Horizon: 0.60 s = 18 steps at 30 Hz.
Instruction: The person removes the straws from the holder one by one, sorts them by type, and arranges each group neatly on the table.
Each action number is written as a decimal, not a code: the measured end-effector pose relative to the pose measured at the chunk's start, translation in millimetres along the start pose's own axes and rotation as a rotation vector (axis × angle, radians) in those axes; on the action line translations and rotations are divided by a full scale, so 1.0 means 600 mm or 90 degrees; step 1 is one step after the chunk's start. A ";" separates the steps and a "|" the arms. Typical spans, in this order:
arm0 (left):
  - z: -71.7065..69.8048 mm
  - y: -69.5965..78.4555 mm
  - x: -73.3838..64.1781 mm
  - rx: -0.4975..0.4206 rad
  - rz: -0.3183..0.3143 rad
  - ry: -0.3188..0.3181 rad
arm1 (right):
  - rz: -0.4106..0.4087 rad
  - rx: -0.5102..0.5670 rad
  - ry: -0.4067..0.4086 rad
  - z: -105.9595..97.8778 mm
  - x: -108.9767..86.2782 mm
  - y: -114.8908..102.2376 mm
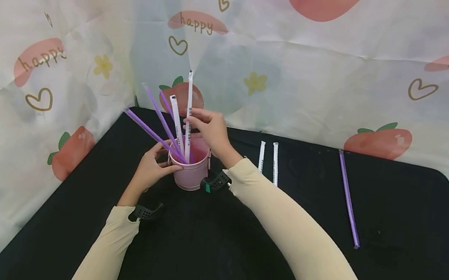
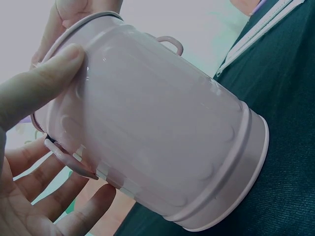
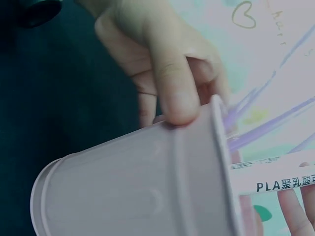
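A small pink bucket [image 1: 190, 178] stands on the table toward the back. My left hand [image 1: 148, 171] grips its left side, thumb on the front near the rim [image 2: 51, 81] and the other fingers around by the handle. Several purple straws [image 1: 149, 131] lean to the left inside it. Beside them is a white paper-wrapped straw [image 1: 176, 114]. My right hand [image 1: 213, 133] pinches a second white wrapped straw [image 1: 190, 90] over the bucket, its lower end inside the rim. Printed lettering shows on a white wrapper [image 3: 275, 186] in the right wrist view.
Two white wrapped straws [image 1: 275, 161] lie right of the bucket, partly behind my right forearm. A single purple straw [image 1: 348, 198] lies farther right on the black tablecloth [image 1: 202, 266]. A patterned curtain [image 1: 315, 86] hangs along the table's back and left edges.
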State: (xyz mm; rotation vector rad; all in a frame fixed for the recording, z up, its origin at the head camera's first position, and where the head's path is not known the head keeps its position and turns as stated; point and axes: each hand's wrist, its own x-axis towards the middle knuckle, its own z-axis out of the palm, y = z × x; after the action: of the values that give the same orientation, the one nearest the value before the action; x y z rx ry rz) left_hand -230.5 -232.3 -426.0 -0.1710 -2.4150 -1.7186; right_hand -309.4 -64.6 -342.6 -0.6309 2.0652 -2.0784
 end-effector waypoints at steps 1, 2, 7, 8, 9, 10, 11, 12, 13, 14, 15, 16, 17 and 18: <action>0.000 0.001 0.000 -0.004 0.003 0.001 | -0.005 0.006 -0.003 -0.001 0.001 -0.002; 0.000 0.001 0.000 -0.010 0.006 0.002 | -0.012 0.007 -0.005 -0.002 0.001 -0.004; 0.001 0.023 -0.007 -0.028 0.014 0.001 | -0.038 0.022 -0.017 -0.007 0.005 -0.018; 0.001 0.029 -0.009 -0.028 0.014 0.000 | -0.040 0.023 -0.018 -0.008 0.006 -0.021; 0.001 0.034 -0.011 -0.026 0.015 -0.001 | -0.042 0.026 -0.018 -0.009 0.007 -0.023; 0.001 0.040 -0.013 -0.023 0.016 -0.002 | -0.042 0.029 -0.017 -0.010 0.008 -0.025; 0.001 0.046 -0.015 -0.020 0.017 -0.002 | -0.042 0.029 -0.016 -0.011 0.009 -0.027; 0.002 0.047 -0.016 -0.021 0.016 -0.002 | -0.044 0.028 -0.013 -0.013 0.009 -0.029; 0.002 0.049 -0.017 -0.021 0.016 -0.002 | -0.044 0.023 -0.010 -0.014 0.010 -0.030; 0.002 0.052 -0.018 -0.020 0.016 -0.002 | -0.045 0.020 -0.005 -0.015 0.011 -0.032; 0.002 0.054 -0.018 -0.021 0.016 -0.001 | -0.046 0.017 0.000 -0.017 0.012 -0.032; 0.002 0.055 -0.019 -0.021 0.016 -0.001 | -0.048 0.013 0.006 -0.018 0.013 -0.033; 0.002 0.057 -0.020 -0.022 0.016 -0.001 | -0.050 0.012 0.012 -0.019 0.014 -0.033; 0.003 0.058 -0.020 -0.022 0.017 0.000 | -0.052 0.012 0.020 -0.020 0.015 -0.033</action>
State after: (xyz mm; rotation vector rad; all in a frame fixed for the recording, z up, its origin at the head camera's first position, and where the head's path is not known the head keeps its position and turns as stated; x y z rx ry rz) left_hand -212.3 -219.3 -396.9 -0.2074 -2.3728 -1.7507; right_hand -318.6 -56.4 -321.0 -0.6960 2.0677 -2.1618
